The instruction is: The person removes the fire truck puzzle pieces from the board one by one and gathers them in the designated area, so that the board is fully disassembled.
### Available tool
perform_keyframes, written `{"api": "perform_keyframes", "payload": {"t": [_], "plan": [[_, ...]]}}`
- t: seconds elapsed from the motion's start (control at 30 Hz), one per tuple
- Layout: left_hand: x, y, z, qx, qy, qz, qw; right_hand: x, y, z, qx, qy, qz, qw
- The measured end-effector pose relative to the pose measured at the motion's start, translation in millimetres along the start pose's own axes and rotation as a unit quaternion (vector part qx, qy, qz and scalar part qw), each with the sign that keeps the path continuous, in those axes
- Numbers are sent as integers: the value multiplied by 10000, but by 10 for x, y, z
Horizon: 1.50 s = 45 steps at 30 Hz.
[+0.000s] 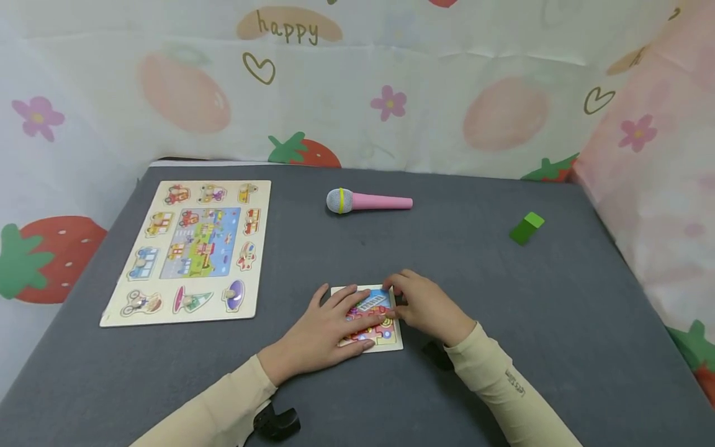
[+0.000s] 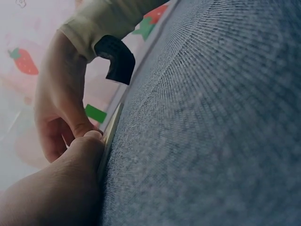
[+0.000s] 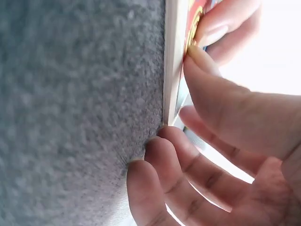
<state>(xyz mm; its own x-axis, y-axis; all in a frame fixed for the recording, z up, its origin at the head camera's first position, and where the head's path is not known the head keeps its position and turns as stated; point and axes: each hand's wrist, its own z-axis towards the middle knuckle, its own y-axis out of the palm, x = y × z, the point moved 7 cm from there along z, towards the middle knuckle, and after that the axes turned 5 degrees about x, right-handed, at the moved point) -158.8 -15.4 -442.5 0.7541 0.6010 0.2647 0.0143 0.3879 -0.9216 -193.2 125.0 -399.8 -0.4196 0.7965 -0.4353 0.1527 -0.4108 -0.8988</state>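
Observation:
A small jigsaw puzzle in a pale wooden tray lies flat on the table, its picture showing a white ladder on blue above red and yellow shapes. My left hand rests across its left part with fingers spread, hiding much of the picture. At the upper right corner my right hand grips the puzzle with bent fingers. In the right wrist view the right thumb lies over the face near the edge, close to a left fingertip. Other right fingertips touch the grey cloth beside the tray's corner.
To the left lies a large wooden peg puzzle board with vehicle pieces. Behind the hands is a pink toy microphone with a silver head. A green block sits at the right. A patterned cloth hangs along the table's back edge.

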Motion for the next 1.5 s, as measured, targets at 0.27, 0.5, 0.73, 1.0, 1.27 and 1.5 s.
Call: {"api": "perform_keyframes", "payload": {"t": [0.27, 0.5, 0.73, 1.0, 1.27, 1.5], "plan": [[2, -9, 7, 168, 12, -31, 9999, -27, -26, -3, 163, 85, -105, 9998], [4, -28, 13, 337, 28, -97, 9994, -37, -50, 5, 197, -3, -104, 9998], [7, -36, 8, 315, -80, -193, 9993, -34, -36, 12, 235, 168, 58, 9996], [9, -31, 13, 298, -110, -168, 9994, -31, -48, 25, 474, 166, -72, 9987], [14, -35, 19, 327, -84, -117, 9994, -34, -62, 45, 568, 121, -164, 9982], [12, -39, 15, 312, -116, -109, 9994, -50, -67, 43, 638, 159, -125, 9978]]}}
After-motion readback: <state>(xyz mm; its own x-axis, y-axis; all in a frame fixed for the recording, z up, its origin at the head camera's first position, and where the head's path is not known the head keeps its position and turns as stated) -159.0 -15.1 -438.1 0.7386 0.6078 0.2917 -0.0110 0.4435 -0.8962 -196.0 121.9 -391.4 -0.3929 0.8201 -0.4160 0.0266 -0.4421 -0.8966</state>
